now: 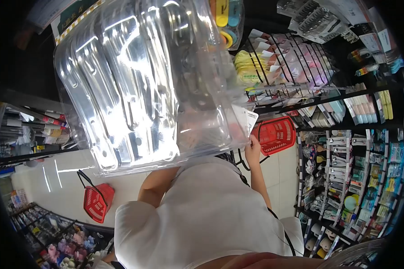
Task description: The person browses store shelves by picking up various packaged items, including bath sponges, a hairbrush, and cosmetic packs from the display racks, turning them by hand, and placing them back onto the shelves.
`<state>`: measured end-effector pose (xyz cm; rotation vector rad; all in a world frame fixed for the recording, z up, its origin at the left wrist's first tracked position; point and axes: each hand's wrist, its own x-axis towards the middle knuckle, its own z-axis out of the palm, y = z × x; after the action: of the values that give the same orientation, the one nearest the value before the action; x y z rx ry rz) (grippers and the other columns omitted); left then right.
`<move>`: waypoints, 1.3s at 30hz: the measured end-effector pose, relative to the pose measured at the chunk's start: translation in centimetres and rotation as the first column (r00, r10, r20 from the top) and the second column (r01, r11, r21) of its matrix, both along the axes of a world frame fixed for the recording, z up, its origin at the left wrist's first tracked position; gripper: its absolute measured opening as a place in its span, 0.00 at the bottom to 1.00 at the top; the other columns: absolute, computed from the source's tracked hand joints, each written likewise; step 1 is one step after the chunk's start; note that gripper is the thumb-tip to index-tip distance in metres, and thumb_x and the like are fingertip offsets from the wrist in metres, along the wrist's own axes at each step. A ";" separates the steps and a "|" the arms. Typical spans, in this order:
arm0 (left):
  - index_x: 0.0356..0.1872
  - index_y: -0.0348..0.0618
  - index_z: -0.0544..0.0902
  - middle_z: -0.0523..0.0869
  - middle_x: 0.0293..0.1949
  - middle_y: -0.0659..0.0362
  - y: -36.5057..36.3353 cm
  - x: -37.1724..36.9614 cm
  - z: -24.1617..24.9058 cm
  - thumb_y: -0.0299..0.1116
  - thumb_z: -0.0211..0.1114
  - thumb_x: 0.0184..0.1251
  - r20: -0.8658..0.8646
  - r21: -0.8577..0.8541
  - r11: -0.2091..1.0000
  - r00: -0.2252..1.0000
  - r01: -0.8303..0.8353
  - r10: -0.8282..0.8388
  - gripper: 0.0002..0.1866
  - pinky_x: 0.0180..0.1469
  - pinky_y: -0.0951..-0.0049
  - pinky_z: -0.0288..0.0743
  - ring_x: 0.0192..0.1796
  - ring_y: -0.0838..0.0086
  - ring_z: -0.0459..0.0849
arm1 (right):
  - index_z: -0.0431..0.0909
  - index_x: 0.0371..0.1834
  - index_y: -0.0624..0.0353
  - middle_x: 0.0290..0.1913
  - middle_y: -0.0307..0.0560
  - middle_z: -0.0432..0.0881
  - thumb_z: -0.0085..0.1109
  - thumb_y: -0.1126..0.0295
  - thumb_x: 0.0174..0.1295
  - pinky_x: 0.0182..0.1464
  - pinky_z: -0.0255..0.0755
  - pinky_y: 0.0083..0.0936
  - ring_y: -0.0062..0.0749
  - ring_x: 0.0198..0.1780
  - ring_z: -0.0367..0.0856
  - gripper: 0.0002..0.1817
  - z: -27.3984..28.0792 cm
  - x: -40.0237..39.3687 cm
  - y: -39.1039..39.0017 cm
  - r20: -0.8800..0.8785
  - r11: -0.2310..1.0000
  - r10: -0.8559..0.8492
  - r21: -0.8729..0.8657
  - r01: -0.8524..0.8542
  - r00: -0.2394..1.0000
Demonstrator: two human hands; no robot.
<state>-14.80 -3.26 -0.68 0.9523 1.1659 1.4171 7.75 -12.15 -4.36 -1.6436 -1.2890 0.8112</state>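
A large clear plastic pack [197, 130] fills the upper middle of the head view, close to the camera. Long, shiny silver pieces with rounded ends and small holes [134, 89] lie side by side in it; glare hides their exact kind. At its lower right corner, my right hand [253, 147] has its fingers closed on the edge, beside a white printed card [251, 120]. My left forearm reaches up behind the pack, which hides the hand itself.
A red basket [276, 133] is just right of my right hand, and another red basket [98, 202] stands on the pale floor at left. Wire racks of pastel packs [283, 62] hang at upper right. Shelves of small hanging goods [345, 175] line the right side.
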 end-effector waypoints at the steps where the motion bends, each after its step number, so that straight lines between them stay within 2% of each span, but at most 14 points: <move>1: 0.47 0.33 0.75 0.80 0.42 0.60 0.4 0.2 -0.7 0.33 0.55 0.69 -0.016 0.024 1.000 1.000 0.007 -0.007 0.13 0.44 0.80 0.69 0.41 0.82 0.75 | 0.74 0.30 0.65 0.20 0.37 0.68 0.51 0.68 0.64 0.25 0.58 0.18 0.16 0.23 0.63 0.11 -0.7 0.2 -0.3 -0.014 0.999 -0.016 -0.032 0.015 1.000; 5: 0.48 0.33 0.74 0.80 0.43 0.59 1.2 0.4 -2.6 0.32 0.54 0.69 -0.039 0.024 0.999 0.999 0.036 -0.035 0.13 0.45 0.80 0.69 0.42 0.81 0.76 | 0.73 0.29 0.64 0.19 0.36 0.67 0.51 0.66 0.64 0.24 0.57 0.18 0.16 0.22 0.62 0.12 -1.8 0.3 -1.2 -0.039 0.991 -0.078 -0.114 0.074 0.996; 8: 0.48 0.33 0.74 0.80 0.43 0.58 0.9 0.3 -2.4 0.31 0.53 0.69 0.020 0.034 0.999 0.999 0.030 -0.030 0.13 0.46 0.81 0.69 0.42 0.80 0.77 | 0.73 0.29 0.64 0.18 0.36 0.67 0.51 0.66 0.64 0.23 0.57 0.18 0.16 0.22 0.63 0.12 -1.0 -0.4 -1.2 0.033 0.999 -0.043 0.020 0.043 0.999; 14: 0.44 0.33 0.74 0.81 0.40 0.56 0.0 -0.2 -1.0 0.32 0.52 0.69 -0.271 0.149 0.978 0.957 0.145 -0.101 0.11 0.44 0.76 0.71 0.41 0.76 0.78 | 0.74 0.31 0.64 0.17 0.35 0.67 0.52 0.66 0.64 0.22 0.57 0.18 0.16 0.20 0.63 0.11 -1.0 -1.1 -1.9 0.125 0.999 -0.030 -0.007 0.031 0.992; 17: 0.42 0.34 0.74 0.80 0.35 0.54 0.9 0.0 -0.1 0.33 0.54 0.68 -0.416 0.175 0.975 0.908 0.134 -0.050 0.12 0.40 0.75 0.70 0.37 0.74 0.77 | 0.75 0.31 0.63 0.16 0.34 0.67 0.52 0.66 0.64 0.22 0.57 0.18 0.15 0.20 0.62 0.11 -1.6 -1.7 -2.5 0.018 0.999 -0.036 -0.019 0.036 0.999; 19: 0.41 0.34 0.75 0.79 0.31 0.54 1.2 0.1 1.0 0.34 0.55 0.67 -0.081 -0.061 0.986 0.984 0.156 -0.161 0.12 0.38 0.75 0.69 0.33 0.75 0.75 | 0.75 0.31 0.63 0.17 0.34 0.68 0.52 0.66 0.64 0.22 0.58 0.18 0.15 0.20 0.63 0.11 -2.2 -1.7 -2.8 -0.039 0.997 -0.045 -0.065 0.042 0.998; 21: 0.39 0.34 0.75 0.78 0.29 0.54 1.8 0.1 0.5 0.36 0.56 0.67 -0.161 -0.123 0.982 0.974 0.143 -0.162 0.12 0.36 0.75 0.68 0.31 0.75 0.73 | 0.75 0.31 0.63 0.17 0.34 0.68 0.52 0.66 0.64 0.22 0.58 0.17 0.15 0.20 0.63 0.11 -2.4 -1.8 -3.0 -0.035 0.996 -0.050 -0.075 0.047 0.998; 22: 0.38 0.34 0.76 0.78 0.28 0.55 2.4 0.2 0.0 0.36 0.56 0.67 -0.408 -0.062 0.992 0.905 0.107 -0.123 0.13 0.35 0.75 0.67 0.30 0.76 0.73 | 0.75 0.31 0.63 0.17 0.34 0.68 0.52 0.66 0.64 0.23 0.58 0.17 0.15 0.20 0.63 0.11 -1.8 -2.0 -3.0 -0.002 0.997 -0.052 -0.063 0.052 0.999; 24: 0.37 0.33 0.76 0.78 0.27 0.56 2.7 0.7 -1.1 0.37 0.57 0.67 -0.537 0.035 0.995 0.842 0.088 -0.055 0.14 0.33 0.76 0.66 0.30 0.76 0.72 | 0.75 0.31 0.63 0.17 0.34 0.68 0.52 0.66 0.64 0.23 0.58 0.17 0.15 0.20 0.64 0.11 -1.7 -2.1 -3.2 0.000 0.997 -0.061 -0.056 0.061 0.998; 26: 0.36 0.33 0.76 0.79 0.27 0.57 2.5 1.4 0.9 0.38 0.57 0.67 -0.342 0.089 0.993 0.939 0.078 -0.043 0.14 0.33 0.75 0.66 0.30 0.77 0.72 | 0.75 0.32 0.63 0.17 0.35 0.68 0.52 0.66 0.64 0.23 0.59 0.16 0.15 0.21 0.64 0.11 -2.3 -2.1 -3.5 -0.063 0.996 -0.071 -0.065 0.067 0.996; 29: 0.38 0.32 0.76 0.80 0.29 0.57 3.2 1.5 -1.5 0.37 0.56 0.67 -0.256 0.080 0.993 0.964 0.091 -0.068 0.14 0.33 0.76 0.67 0.30 0.78 0.73 | 0.75 0.31 0.64 0.17 0.35 0.68 0.52 0.65 0.64 0.23 0.59 0.16 0.15 0.21 0.64 0.12 -2.4 -2.0 -3.7 -0.097 0.992 -0.096 -0.092 0.087 0.991; 32: 0.41 0.32 0.75 0.81 0.31 0.56 4.3 0.9 -2.9 0.33 0.56 0.67 -0.360 -0.111 0.981 0.914 0.156 -0.186 0.12 0.38 0.76 0.68 0.33 0.76 0.75 | 0.75 0.31 0.63 0.17 0.35 0.68 0.52 0.65 0.64 0.23 0.58 0.16 0.15 0.21 0.64 0.12 -2.2 -2.1 -3.8 -0.085 0.989 -0.101 -0.114 0.091 0.991; 35: 0.45 0.33 0.73 0.81 0.32 0.56 5.7 1.9 -2.0 0.31 0.56 0.66 -0.266 0.143 0.988 0.964 0.064 -0.024 0.12 0.45 0.75 0.69 0.38 0.73 0.77 | 0.75 0.31 0.63 0.17 0.34 0.67 0.52 0.64 0.64 0.23 0.57 0.17 0.15 0.21 0.63 0.12 -1.5 -2.4 -3.7 -0.066 0.993 -0.092 -0.085 0.086 0.994; 39: 0.52 0.34 0.68 0.77 0.45 0.51 6.5 2.4 -2.6 0.31 0.57 0.64 -0.222 0.156 0.987 0.975 0.035 0.000 0.18 0.53 0.73 0.66 0.49 0.69 0.74 | 0.74 0.30 0.63 0.17 0.34 0.66 0.52 0.65 0.64 0.23 0.57 0.17 0.15 0.21 0.62 0.12 -1.2 -2.5 -2.4 -0.084 0.996 -0.062 -0.062 0.057 0.995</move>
<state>-12.43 3.28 -3.24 1.2564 1.2162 1.4326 5.23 -14.53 -5.58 -1.6678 -1.1611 0.8813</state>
